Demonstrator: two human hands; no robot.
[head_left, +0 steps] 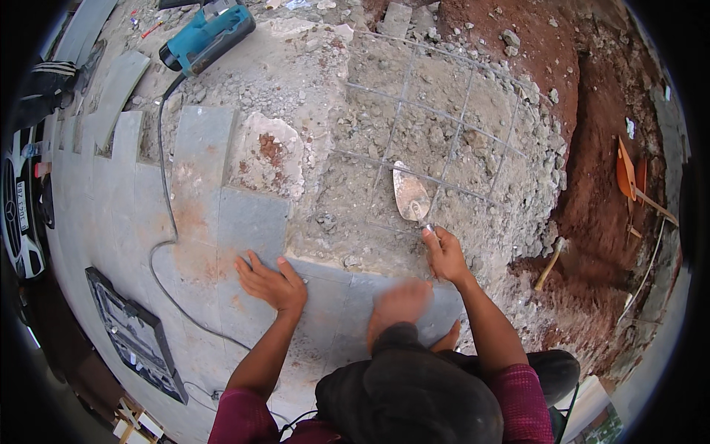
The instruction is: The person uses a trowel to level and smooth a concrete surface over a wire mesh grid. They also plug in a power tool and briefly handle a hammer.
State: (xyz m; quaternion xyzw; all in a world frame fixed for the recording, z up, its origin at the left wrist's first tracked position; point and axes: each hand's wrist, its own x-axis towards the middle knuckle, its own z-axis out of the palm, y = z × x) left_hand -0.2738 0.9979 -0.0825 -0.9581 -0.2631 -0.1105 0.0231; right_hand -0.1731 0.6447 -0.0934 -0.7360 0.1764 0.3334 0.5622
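Note:
My right hand [444, 254] is closed round the handle of a trowel [411, 195]. The trowel's mortar-smeared blade points away from me, over rough concrete rubble [370, 185] crossed by a thin steel mesh [462, 118]. My left hand [274, 283], fingers spread, rests on the grey paving tiles [255, 222] near their broken edge and holds nothing. My bare foot [399, 300], blurred, is on the tiles between both hands.
A teal power tool [207, 37] lies at the far left, its cord [166, 200] running across the tiles. An open black tool case [137, 333] sits at left, near a parked car [24, 207]. On the right are a red soil trench [599, 185], an orange-bladed tool [626, 170] and a wooden handle [549, 266].

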